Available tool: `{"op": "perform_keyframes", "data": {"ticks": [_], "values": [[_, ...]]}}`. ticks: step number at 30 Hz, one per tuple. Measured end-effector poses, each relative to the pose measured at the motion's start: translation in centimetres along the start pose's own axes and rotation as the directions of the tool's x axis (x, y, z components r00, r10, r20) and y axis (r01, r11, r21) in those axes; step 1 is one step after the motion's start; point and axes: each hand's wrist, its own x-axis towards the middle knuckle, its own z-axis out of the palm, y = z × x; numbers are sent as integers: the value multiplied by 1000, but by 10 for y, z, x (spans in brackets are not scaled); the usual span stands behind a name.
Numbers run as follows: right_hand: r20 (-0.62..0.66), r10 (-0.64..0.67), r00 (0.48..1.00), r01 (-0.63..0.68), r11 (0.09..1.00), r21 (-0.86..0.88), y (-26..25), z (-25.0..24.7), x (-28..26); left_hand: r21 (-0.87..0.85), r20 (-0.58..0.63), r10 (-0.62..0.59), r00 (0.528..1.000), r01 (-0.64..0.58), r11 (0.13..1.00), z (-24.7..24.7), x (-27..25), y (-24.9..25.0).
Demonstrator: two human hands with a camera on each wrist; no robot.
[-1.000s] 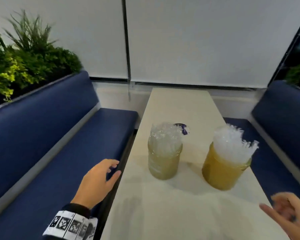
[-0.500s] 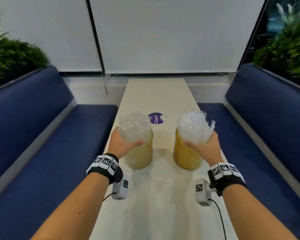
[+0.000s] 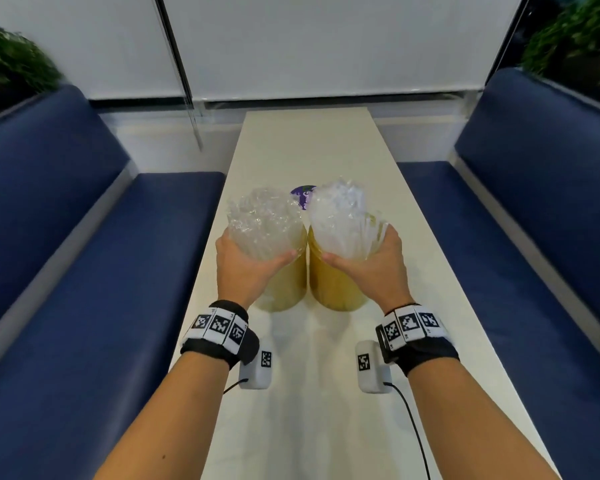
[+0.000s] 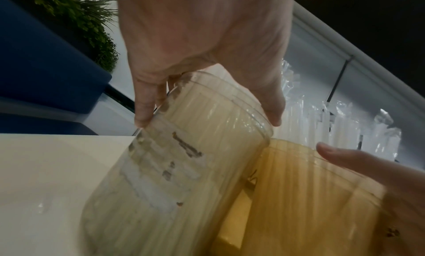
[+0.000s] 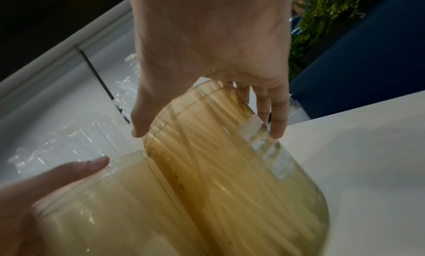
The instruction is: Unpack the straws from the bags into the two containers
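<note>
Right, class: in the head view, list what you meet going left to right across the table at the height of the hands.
Left hand → left container → right container → right hand.

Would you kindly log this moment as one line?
left hand grips pale container | right hand grips amber container | containers side by side

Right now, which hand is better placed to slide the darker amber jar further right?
Right. The right hand already grips the darker amber jar at its rim, on its outer side. The left hand holds the paler jar, which stands in between.
</note>
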Motion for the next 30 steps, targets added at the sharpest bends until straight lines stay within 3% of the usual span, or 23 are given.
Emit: {"op": "perform_keyframes", "data": {"ticks": [5, 13, 19, 27, 30], "values": [[-31, 8, 999, -9, 999, -43, -5, 14, 26, 60, -62, -33, 998, 37, 998, 16, 18, 8], [-25, 15, 1000, -16, 1000, -27, -19, 32, 86, 103, -33, -87, 996, 90, 991, 41, 73, 8], [-1, 43, 999, -43, 999, -28, -18, 36, 103, 133, 12, -140, 990, 137, 982, 47, 96, 9], [175, 157, 972, -177, 978, 107, -19, 10, 75, 181, 138, -207, 969, 181, 967, 12, 75, 22], [204, 120, 972, -143, 984, 105, -2, -22, 35, 242, 132, -132, 983, 97, 965, -17, 29, 8]]}}
